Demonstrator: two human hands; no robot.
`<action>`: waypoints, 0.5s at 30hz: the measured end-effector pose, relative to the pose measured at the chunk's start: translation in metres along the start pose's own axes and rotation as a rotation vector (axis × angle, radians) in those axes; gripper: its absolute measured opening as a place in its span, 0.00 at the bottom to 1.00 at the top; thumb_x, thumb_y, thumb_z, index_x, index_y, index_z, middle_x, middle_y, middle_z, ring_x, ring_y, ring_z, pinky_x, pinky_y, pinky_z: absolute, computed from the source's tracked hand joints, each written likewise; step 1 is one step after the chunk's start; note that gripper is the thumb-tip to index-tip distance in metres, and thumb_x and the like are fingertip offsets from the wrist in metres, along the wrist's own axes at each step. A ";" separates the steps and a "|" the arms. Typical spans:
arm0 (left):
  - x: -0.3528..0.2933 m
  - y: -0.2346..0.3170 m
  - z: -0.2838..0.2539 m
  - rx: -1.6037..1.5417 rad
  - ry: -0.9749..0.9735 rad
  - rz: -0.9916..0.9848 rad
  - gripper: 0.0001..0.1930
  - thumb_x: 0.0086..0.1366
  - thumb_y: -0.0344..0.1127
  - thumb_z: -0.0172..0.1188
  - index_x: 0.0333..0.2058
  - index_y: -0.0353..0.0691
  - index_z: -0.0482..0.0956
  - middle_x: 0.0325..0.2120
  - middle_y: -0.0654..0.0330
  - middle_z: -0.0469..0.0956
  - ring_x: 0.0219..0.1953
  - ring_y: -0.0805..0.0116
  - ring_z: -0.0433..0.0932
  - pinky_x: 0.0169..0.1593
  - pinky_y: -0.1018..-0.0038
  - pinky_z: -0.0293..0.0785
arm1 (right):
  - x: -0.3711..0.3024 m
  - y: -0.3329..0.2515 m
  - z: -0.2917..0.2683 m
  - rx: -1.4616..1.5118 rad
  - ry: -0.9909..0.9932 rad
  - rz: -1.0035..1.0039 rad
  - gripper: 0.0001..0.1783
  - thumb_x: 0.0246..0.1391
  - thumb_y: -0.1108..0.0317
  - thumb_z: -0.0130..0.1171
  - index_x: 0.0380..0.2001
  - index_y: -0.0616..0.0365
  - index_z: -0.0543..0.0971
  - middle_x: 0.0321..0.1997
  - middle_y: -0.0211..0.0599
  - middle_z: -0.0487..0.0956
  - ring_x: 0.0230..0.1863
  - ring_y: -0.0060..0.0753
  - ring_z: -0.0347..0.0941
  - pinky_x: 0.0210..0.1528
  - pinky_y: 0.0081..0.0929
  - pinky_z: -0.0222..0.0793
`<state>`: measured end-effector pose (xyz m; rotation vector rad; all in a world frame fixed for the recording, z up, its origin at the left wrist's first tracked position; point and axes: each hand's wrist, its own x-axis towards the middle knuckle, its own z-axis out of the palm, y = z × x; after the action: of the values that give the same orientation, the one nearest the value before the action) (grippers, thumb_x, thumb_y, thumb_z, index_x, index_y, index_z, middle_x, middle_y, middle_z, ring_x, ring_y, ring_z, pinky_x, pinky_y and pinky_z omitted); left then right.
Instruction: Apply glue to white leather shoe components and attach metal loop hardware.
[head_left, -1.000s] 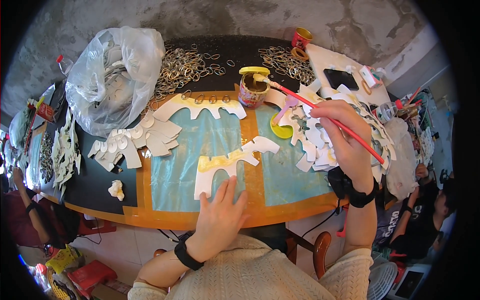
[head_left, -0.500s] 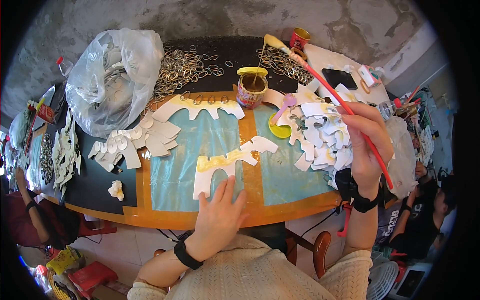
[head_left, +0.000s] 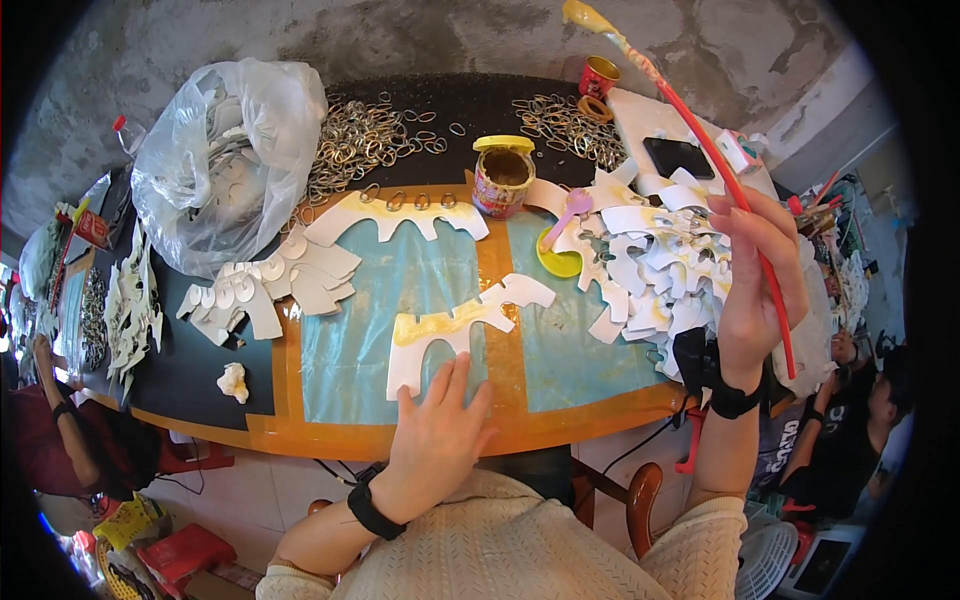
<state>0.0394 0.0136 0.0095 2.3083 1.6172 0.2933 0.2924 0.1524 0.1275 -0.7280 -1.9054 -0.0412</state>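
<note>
Now right hand [head_left: 748, 300] clasps red brush [head_left: 701, 137] while spread left hand [head_left: 438, 438] touches white cutout [head_left: 453, 325].

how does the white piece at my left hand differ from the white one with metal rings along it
Rings: the far white piece has metal rings along its upper edge; the near white piece has none.
Contact: the left hand touches the near white piece, not the far white piece.
Pose: the near white piece slants up rightward; the far white piece lies more level.
Both have cutouts and yellowish smears.
</note>
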 end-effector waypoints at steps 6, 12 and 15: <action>-0.003 -0.002 0.003 0.012 0.026 0.000 0.26 0.58 0.43 0.68 0.54 0.43 0.73 0.64 0.45 0.63 0.64 0.53 0.65 0.51 0.48 0.67 | -0.039 -0.022 -0.011 0.096 -0.105 0.108 0.10 0.54 0.84 0.59 0.39 0.63 0.81 0.44 0.51 0.82 0.44 0.42 0.80 0.48 0.29 0.73; -0.001 -0.002 0.004 -0.005 0.047 0.004 0.27 0.56 0.42 0.70 0.53 0.42 0.73 0.63 0.44 0.64 0.64 0.53 0.65 0.51 0.48 0.67 | -0.093 -0.048 -0.010 0.163 -0.304 0.319 0.12 0.50 0.84 0.60 0.38 0.64 0.82 0.41 0.52 0.83 0.41 0.46 0.81 0.44 0.31 0.75; -0.001 -0.001 0.001 -0.007 0.050 0.004 0.27 0.56 0.41 0.71 0.53 0.42 0.73 0.63 0.44 0.64 0.64 0.53 0.65 0.51 0.48 0.67 | -0.107 -0.049 -0.001 0.184 -0.388 0.417 0.15 0.49 0.84 0.60 0.42 0.64 0.82 0.40 0.50 0.84 0.40 0.49 0.81 0.44 0.32 0.76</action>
<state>0.0385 0.0132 0.0078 2.3173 1.6324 0.3600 0.2969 0.0628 0.0521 -1.0470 -2.0422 0.5658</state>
